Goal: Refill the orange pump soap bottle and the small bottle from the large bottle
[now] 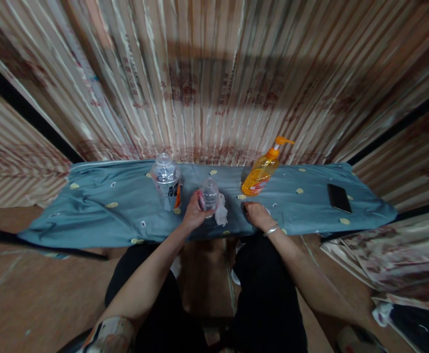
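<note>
My left hand (196,211) is wrapped round a small clear plastic bottle (209,192), which stands upright on the cloth-covered table. A crumpled white tissue (221,211) lies just right of this bottle. My right hand (257,214), with a silver bracelet at the wrist, rests on the cloth with its fingers curled in. Something dark shows at its fingertips, too small to make out. Beyond that hand stands a pump bottle (260,174) of orange liquid with an orange pump head. To the left is a larger clear plastic bottle (166,181) with a dark and orange label.
A narrow table with a blue-green patterned cloth (100,215) spans the view. Near its right end lies a black phone-like slab (339,198). Striped curtains (207,88) hang behind, and dark frame poles (26,108) slant at both sides.
</note>
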The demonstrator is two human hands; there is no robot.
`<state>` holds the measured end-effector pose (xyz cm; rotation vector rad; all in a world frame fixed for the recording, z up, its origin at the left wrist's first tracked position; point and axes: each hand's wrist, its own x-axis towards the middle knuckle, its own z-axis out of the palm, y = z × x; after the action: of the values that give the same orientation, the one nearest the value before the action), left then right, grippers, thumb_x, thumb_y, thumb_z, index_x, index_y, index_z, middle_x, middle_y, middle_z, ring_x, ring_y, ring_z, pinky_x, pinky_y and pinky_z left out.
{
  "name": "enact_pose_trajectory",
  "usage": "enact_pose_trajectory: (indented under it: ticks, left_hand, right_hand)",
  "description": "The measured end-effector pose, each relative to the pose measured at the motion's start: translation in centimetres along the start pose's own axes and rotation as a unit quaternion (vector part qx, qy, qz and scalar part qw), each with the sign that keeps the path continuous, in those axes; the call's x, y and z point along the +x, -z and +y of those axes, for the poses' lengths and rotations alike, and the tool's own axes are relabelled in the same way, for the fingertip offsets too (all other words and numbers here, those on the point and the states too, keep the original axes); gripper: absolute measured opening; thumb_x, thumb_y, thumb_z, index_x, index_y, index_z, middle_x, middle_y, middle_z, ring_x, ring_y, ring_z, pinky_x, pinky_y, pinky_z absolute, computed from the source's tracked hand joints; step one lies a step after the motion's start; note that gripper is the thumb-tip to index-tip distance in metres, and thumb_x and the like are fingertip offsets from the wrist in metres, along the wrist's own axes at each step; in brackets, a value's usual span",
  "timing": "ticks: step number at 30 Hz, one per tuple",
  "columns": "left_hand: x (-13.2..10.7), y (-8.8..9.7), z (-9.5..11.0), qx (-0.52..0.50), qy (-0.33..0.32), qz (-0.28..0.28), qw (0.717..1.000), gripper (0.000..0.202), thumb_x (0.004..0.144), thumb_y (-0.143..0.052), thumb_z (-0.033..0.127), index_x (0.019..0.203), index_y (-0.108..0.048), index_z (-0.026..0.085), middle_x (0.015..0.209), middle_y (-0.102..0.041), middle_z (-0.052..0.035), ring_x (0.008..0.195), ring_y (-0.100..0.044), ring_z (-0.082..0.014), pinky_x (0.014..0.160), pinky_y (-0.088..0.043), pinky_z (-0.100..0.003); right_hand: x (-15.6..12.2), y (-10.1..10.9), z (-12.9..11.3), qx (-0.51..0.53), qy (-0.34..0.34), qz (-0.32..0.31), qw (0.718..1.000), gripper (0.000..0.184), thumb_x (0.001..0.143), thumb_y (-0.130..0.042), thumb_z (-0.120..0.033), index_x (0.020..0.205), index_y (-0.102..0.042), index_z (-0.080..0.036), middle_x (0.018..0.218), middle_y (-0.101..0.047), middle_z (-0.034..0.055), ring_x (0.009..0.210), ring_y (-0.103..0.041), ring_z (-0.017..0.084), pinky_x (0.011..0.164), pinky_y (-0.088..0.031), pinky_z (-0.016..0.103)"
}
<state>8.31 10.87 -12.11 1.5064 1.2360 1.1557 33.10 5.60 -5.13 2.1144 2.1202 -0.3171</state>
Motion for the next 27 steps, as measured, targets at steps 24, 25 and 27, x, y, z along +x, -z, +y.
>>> enact_pose_trajectory:
  ticks: [24,25,27]
  left_hand:
    - [-0.4,-0.1,0.2,-0.007,0.003,-0.042,0.999,0.084,0.057,-0.094,0.019,0.131,-0.054,0.027,0.133,-0.07,-0.0138,0.131,-0.064,-0.0397,0.117,-0.045,-0.064]
    - [-0.4,-0.1,0.1,-0.012,0.002,-0.043,0.999,0.085,0.057,-0.094,0.019,0.131,-0.054,0.027,0.134,-0.07,-0.0138,0.132,-0.064,-0.0398,0.118,-0.045,-0.064]
    - [-0.4,-0.2,0.0,-0.025,0.0,-0.045,0.999,0.085,0.056,-0.095,0.02,0.131,-0.054,0.027,0.135,-0.07,-0.0138,0.135,-0.063,-0.0401,0.119,-0.044,-0.065]
  right_hand:
    - [1.5,16.5,-11.5,-0.185,0.295,0.019,0.937,0.027,0.099,-0.067,-0.018,0.125,-0.074,-0.011,0.111,-0.082,0.0173,0.109,-0.077,0.029,0.079,-0.049,0.029]
    - [1.5,16.5,-11.7,-0.198,0.29,0.02,0.936,0.027,0.101,-0.067,-0.022,0.123,-0.075,-0.01,0.11,-0.082,0.0193,0.109,-0.078,0.03,0.08,-0.05,0.03]
    - [1.3,16.6,-11.9,-0.22,0.277,0.03,0.935,0.031,0.104,-0.065,-0.032,0.118,-0.077,-0.007,0.107,-0.081,0.0234,0.111,-0.078,0.033,0.083,-0.052,0.032]
